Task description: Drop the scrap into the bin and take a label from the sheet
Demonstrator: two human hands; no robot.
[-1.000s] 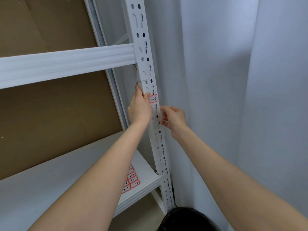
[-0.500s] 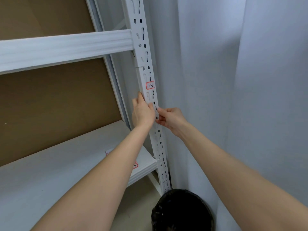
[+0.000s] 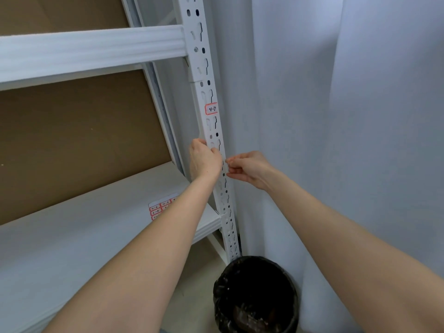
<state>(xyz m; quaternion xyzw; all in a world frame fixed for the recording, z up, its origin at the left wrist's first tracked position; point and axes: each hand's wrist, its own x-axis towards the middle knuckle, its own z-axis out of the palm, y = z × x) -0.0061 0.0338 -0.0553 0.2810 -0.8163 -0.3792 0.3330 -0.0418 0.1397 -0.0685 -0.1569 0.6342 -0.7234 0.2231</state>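
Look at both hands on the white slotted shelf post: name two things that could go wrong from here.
1. The left hand and right hand work at the slotted post; fingertips beside the cut-out slots could get nicked or pinched.
2. Whatever the right hand pinches is too small to make out; if it slips, it could drop into the black-lined bin directly below and be hard to find.

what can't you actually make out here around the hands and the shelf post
- Head view: whatever the right hand pinches at the post is too small and blurred.
- Left hand fingers hidden behind its own back.
- Label sheet partly covered by the left forearm, writing too small.
- Bin contents dark, cut off below.
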